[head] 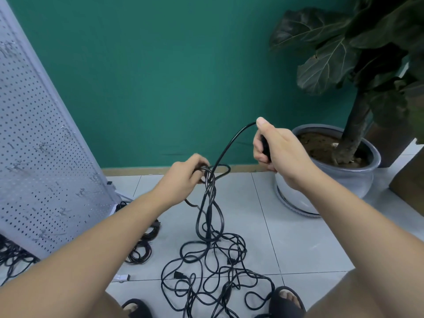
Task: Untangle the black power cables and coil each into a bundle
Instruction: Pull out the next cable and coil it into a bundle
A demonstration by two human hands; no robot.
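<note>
- Mess on the tiled floor (298, 237), seen from the head camera: the cable tangle (213, 271) sprawls in loose black loops between the person's 2 feet. At least 1 loose plug (177, 275) lies among the loops.
- From the tangle, several strands rise together as a twisted column (210, 214) up to the left hand (183, 177).
- The left hand is held above the floor, left of centre. Its fingers are curled around the top of that column, where the strands cross in a small knot of loops (213, 173). The fingertips are hidden behind the cables.
- The right hand (277, 152) is higher and further right, closed in a fist around a black plug body (265, 145). Its thumb lies along the top, where the cord comes out.
- 1 single strand (229, 143) leaves the right hand at the thumb tip, arcs down to the left and runs into the loops at the left hand.
- The 2 hands are apart, with that strand slack between them.
- 2 coiled bundles (140, 251) lie on the tiles left of the tangle, near the foot of a white pegboard panel (46, 145) that leans across the left edge. The farther coil is partly hidden by the left forearm.
- More black cable (11, 258) lies under the panel's lower edge at far left.
- A small white connector (122, 277) lies on the floor just left of the tangle.
- A grey pot (358, 180) holding a large-leaved plant (332, 58) stands at right against the green wall (160, 76).
- Dark sandals (286, 299) show at the bottom edge, 1 on each foot.
</note>
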